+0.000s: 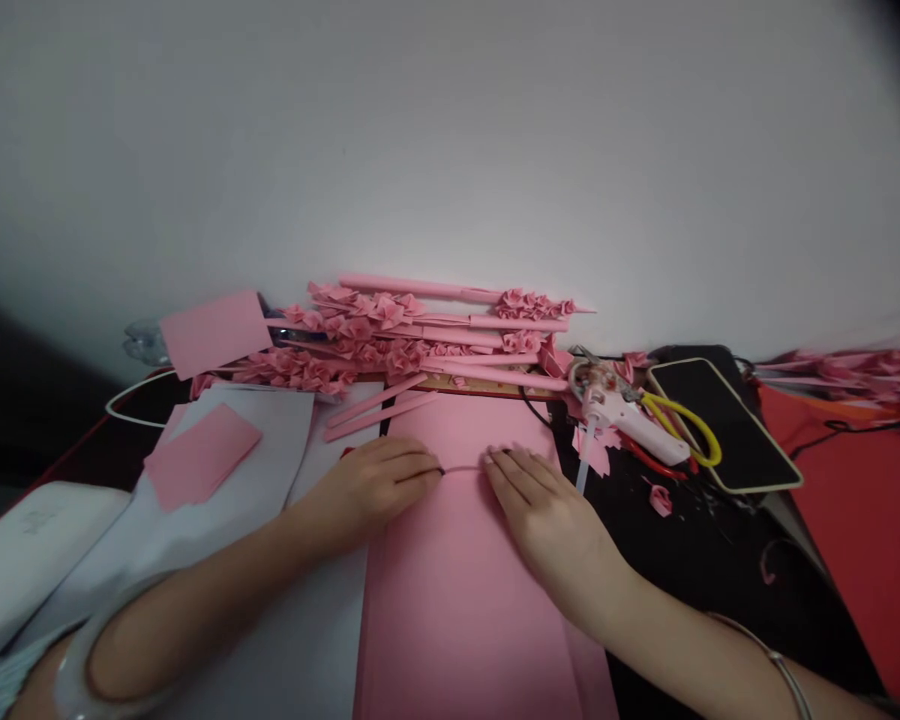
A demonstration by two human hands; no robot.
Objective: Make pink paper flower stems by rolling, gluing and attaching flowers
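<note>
A long sheet of pink paper (457, 600) lies in front of me, with more pink paper beneath it. Across it, a thin curved edge line runs between my two hands. My left hand (379, 485) holds that edge on the left, its fingers pressed together and pointing right. On the right, my right hand (544, 510) grips the same edge with bent fingers side by side. Both thumbs are mostly hidden. Just beyond the hands lie thin rolled pink paper sticks (379, 410).
Pink paper flower stems (405, 325) are piled along the wall. To the right are a glue gun (630, 420), yellow-handled pliers (679, 425), a phone (727, 425) and red paper (855, 540). Pink squares (202, 455) lie on white sheets (270, 420) at left, near a white box (37, 540).
</note>
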